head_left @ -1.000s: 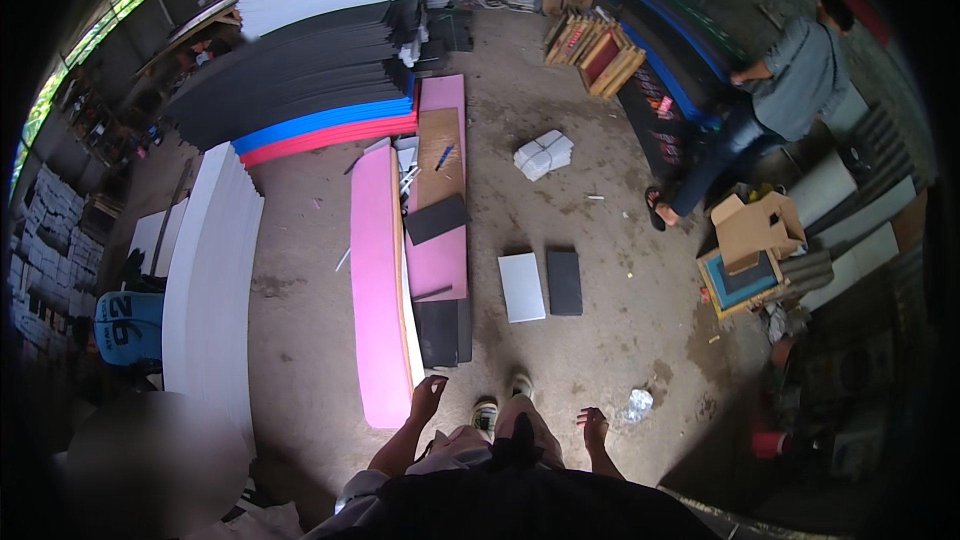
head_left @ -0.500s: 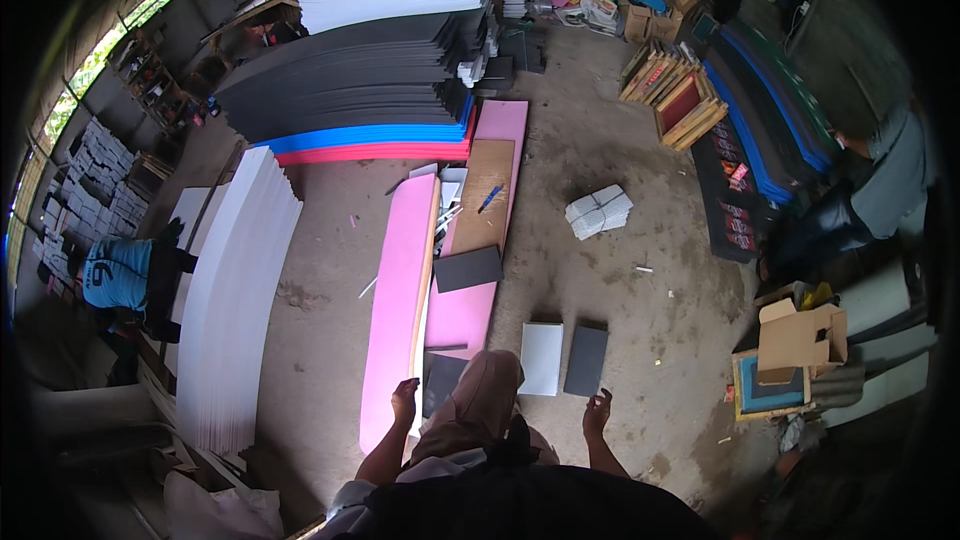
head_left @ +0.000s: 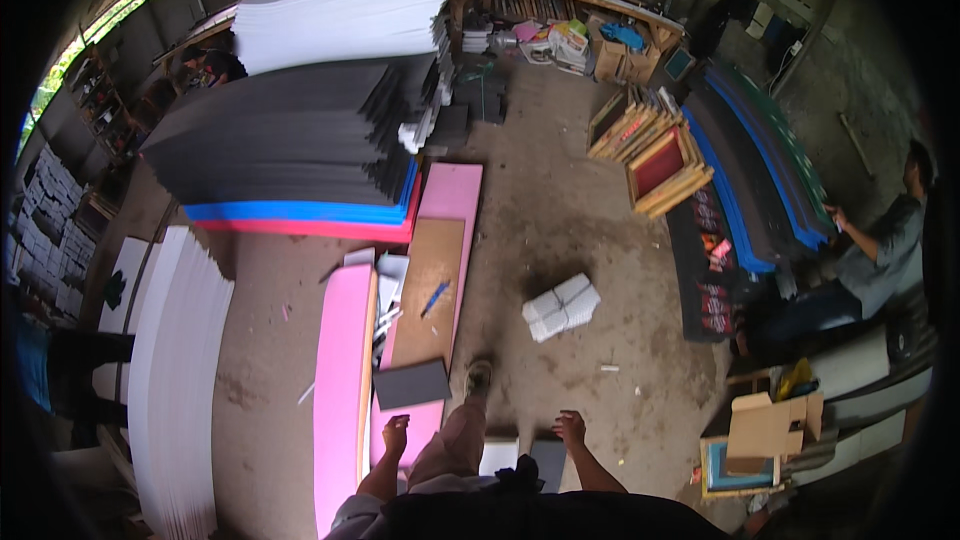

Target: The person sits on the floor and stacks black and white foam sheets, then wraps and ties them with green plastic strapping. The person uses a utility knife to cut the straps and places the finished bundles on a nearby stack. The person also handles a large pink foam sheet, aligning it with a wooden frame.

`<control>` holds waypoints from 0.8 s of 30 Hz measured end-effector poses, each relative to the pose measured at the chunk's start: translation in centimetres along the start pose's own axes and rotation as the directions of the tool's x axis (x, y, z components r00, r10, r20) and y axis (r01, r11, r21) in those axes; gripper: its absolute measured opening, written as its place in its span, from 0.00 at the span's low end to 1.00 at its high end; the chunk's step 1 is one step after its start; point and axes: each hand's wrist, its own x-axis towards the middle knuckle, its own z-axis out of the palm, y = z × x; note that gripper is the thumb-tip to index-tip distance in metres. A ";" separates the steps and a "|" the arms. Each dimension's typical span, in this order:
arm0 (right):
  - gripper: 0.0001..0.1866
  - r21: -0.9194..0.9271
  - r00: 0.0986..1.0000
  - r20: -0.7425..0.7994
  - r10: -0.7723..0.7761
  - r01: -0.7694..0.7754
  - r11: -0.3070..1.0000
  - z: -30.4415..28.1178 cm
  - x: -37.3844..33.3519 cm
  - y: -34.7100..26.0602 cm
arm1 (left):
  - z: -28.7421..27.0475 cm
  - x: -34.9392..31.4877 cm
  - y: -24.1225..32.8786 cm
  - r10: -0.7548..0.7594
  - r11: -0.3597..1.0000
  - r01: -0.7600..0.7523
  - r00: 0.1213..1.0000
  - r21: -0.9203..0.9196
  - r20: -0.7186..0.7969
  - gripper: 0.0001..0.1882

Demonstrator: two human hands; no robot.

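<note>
My left hand is raised over the pink foam sheets, its fingers loosely bent and holding nothing I can see. Out over the bare floor, my right hand hangs in the air, also loosely open with nothing visible in it. Between the hands, a white panel and a dark grey panel lie on the floor, partly hidden by my body. Ahead of my left hand, a dark grey sheet lies across a brown board. On that board rests a slim blue tool.
A tied bundle of white pieces sits on the floor ahead. Tall stacks of black sheets and white sheets stand to the left. At right are wooden frames, an opened carton and a person by stacked sheets.
I have stepped forward, so the floor panels now lie closer under my body and the bundle is nearer. Both hands remain empty. The person at right now has a hand by the stacked sheets.
</note>
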 end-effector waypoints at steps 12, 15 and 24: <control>0.08 -0.228 0.863 0.382 -0.331 0.435 0.871 10.9 18.4 -26.4 | 5.1 15.2 24.7 0.147 0.971 -0.163 0.984 -0.176 -0.100 0.11; 0.09 -0.209 0.750 0.540 -0.380 0.558 0.803 13.6 24.1 -31.4 | 5.8 17.1 25.4 0.031 0.960 -0.094 0.971 -0.264 -0.235 0.12; 0.08 -0.226 0.357 0.932 -0.056 0.698 0.680 28.3 41.4 -40.3 | 8.5 16.2 23.9 -0.644 0.646 -0.160 0.410 -0.747 -0.645 0.15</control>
